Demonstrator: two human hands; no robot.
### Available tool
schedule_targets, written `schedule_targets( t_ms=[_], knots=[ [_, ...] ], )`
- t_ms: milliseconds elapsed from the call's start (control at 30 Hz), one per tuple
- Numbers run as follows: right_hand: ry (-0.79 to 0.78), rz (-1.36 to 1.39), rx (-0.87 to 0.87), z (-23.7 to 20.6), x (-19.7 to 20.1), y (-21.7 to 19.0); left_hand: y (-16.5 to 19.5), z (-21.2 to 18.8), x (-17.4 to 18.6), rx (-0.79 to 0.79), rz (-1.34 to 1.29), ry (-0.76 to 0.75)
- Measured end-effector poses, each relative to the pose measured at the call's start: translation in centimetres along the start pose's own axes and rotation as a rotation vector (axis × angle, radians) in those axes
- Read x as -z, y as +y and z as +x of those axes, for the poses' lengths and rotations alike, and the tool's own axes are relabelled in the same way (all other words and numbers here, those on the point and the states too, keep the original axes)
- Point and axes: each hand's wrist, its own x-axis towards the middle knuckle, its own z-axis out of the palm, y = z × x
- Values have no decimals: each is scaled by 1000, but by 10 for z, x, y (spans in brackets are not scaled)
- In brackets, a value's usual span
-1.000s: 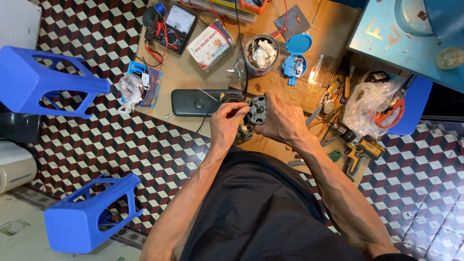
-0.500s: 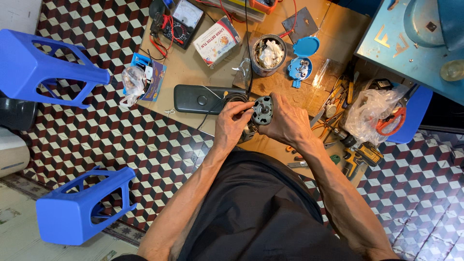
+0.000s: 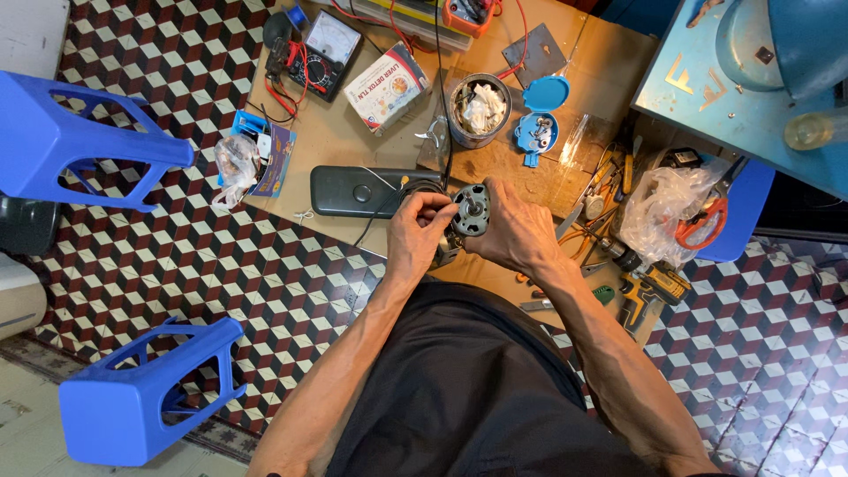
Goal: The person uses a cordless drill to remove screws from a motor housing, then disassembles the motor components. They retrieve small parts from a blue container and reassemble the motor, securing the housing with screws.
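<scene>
Just in front of the dark flat casing [image 3: 362, 191], the right hand [image 3: 517, 234] cradles a small grey motor [image 3: 470, 210] while the left hand [image 3: 415, 231] pinches at its edge, fitting work needing fine fingertip control.

light: bright, even, from above | shadows: soft, faint | focus: sharp | edges: wide-angle bending

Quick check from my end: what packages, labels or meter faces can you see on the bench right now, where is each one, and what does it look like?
Small carton: upper bench, left of the metal tin; white box with red edges, lying tilted.
Analog meter: top left of bench; dark case, pale dial face, red leads.
Blue card pack: left bench edge, beside a clear bag.
Clear plastic bag: right side, crumpled over red-handled tool.
</scene>
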Motion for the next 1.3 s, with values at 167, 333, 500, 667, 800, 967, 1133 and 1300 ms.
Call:
schedule_targets(
  t_ms=[167,333,500,667,800,967,1133,1300],
  knots=[
    [-11,-3,4,1,-2,4,2,-4,1,-31,34,-14],
    [4,24,27,1,-3,5,6,-7,3,-78,69,-44],
    [13,2,27,0,-2,5,5,-8,3,-100,90,-37],
    [14,6,23,-2,-3,3,0,-6,-2,-106,86,29],
    [-6,7,0,-1,-2,1,-2,-5,-3,-4,0,24],
    [-17,7,-8,0,-1,1,-1,-4,-2,-40,38,26],
    [27,5,20,-2,-3,2,-3,-6,2,-83,38,-13],
    [-5,17,-5,-1,-4,3,-4,-7,6,-73,97,-66]
  ],
)
